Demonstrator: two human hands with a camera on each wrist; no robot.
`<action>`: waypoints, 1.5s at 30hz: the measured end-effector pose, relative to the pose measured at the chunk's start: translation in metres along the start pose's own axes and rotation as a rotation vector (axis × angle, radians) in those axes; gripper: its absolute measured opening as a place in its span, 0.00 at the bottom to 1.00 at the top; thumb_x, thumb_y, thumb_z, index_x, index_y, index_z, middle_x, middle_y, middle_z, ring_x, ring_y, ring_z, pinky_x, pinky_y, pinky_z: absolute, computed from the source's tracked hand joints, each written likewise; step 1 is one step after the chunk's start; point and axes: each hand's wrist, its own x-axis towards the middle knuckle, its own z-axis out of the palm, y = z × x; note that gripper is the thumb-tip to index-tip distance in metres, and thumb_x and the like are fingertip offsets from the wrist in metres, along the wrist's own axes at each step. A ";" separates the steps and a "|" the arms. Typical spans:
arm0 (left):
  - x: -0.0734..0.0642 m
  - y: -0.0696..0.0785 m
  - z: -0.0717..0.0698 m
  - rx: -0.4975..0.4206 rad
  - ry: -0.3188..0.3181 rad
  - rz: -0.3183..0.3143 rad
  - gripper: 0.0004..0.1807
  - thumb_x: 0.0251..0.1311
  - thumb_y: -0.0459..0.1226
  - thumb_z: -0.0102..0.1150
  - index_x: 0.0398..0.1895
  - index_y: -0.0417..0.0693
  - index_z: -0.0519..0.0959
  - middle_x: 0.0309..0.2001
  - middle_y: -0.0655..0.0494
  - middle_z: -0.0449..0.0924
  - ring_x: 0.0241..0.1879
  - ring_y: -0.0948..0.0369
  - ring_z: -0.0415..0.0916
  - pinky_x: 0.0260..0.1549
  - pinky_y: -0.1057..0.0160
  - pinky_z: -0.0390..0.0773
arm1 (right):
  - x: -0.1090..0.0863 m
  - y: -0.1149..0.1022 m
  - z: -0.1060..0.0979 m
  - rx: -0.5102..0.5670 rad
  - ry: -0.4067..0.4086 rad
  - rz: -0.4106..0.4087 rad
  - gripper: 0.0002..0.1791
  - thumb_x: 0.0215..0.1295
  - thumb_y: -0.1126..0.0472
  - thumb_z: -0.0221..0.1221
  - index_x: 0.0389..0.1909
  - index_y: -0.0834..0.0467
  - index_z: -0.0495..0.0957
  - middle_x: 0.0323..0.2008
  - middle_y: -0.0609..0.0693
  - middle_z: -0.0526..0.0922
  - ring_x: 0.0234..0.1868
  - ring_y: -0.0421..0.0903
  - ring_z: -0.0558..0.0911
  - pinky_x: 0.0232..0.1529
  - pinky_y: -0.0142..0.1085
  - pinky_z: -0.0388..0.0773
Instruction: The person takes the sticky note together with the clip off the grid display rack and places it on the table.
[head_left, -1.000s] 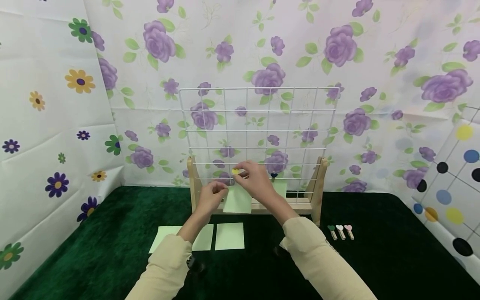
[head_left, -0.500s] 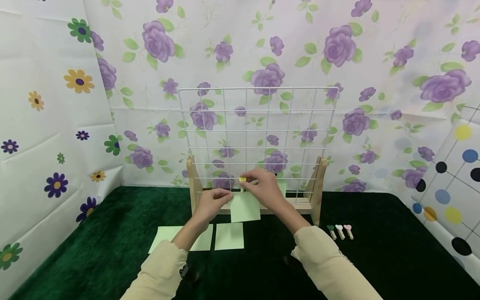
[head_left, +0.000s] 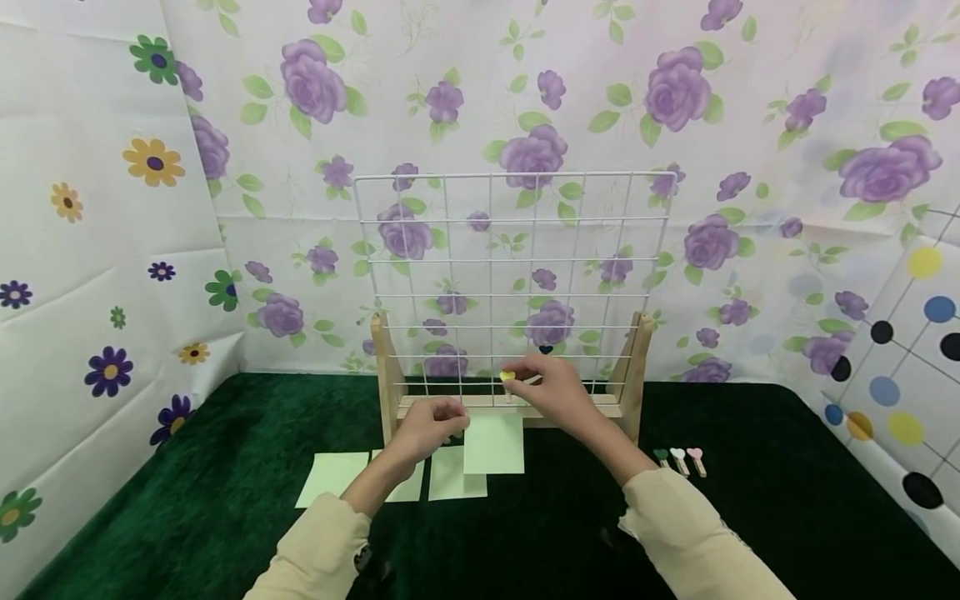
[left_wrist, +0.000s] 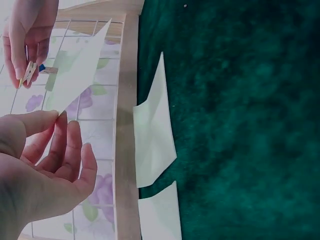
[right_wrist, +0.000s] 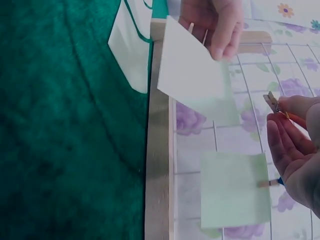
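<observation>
My left hand [head_left: 427, 429] pinches a pale green paper square [head_left: 493, 442] by its upper left corner, thumb against forefinger. The sheet hangs in front of the rack's wooden base and overlaps a sheet on the table in the head view. Above it, my right hand [head_left: 558, 392] pinches a small wooden clothespin with a yellow heart [head_left: 507, 377]. In the right wrist view this clothespin [right_wrist: 271, 101] is apart from the paper. Another green sheet [right_wrist: 232, 190] hangs on the white wire grid [head_left: 491, 261], held by a clothespin with a dark blue heart [head_left: 546, 350].
Several green paper sheets [head_left: 336, 479] lie in a row on the dark green cloth [head_left: 555, 533], front left of the rack. To the right lie three clothespins [head_left: 679, 461] with green, white and pink hearts. Wooden side posts [head_left: 636, 375] hold the grid upright before a flowered backdrop.
Both hands have come down from the grid, the right one also shifting rightward. The held sheet has dropped lower with the left hand, and the yellow-heart clothespin has moved down and right.
</observation>
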 end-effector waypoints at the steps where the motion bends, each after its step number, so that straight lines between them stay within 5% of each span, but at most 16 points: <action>1: -0.001 -0.001 0.000 -0.001 -0.010 0.003 0.04 0.64 0.32 0.57 0.37 0.40 0.80 0.30 0.54 0.79 0.33 0.56 0.76 0.38 0.53 0.77 | -0.002 0.002 -0.002 -0.002 -0.009 0.002 0.11 0.62 0.63 0.65 0.44 0.61 0.84 0.40 0.51 0.84 0.42 0.47 0.82 0.41 0.38 0.81; 9: -0.007 -0.003 0.001 0.026 -0.082 -0.003 0.05 0.64 0.33 0.58 0.38 0.39 0.80 0.32 0.53 0.79 0.36 0.49 0.78 0.39 0.50 0.76 | -0.022 0.021 -0.019 -0.058 -0.074 0.004 0.10 0.62 0.63 0.64 0.43 0.61 0.84 0.41 0.50 0.84 0.41 0.46 0.82 0.40 0.38 0.81; 24: 0.003 -0.011 0.018 0.082 -0.172 0.036 0.06 0.64 0.34 0.60 0.36 0.38 0.82 0.32 0.52 0.81 0.31 0.56 0.80 0.33 0.56 0.78 | -0.052 0.047 -0.056 -0.104 -0.109 0.116 0.11 0.64 0.61 0.63 0.45 0.60 0.84 0.39 0.49 0.84 0.38 0.44 0.81 0.39 0.39 0.81; 45: 0.008 -0.011 0.031 0.145 -0.125 0.004 0.03 0.60 0.30 0.62 0.33 0.38 0.83 0.30 0.53 0.81 0.28 0.57 0.80 0.28 0.61 0.75 | -0.096 0.100 -0.122 -0.171 -0.148 0.332 0.17 0.68 0.53 0.60 0.49 0.61 0.83 0.44 0.55 0.83 0.38 0.45 0.81 0.36 0.40 0.77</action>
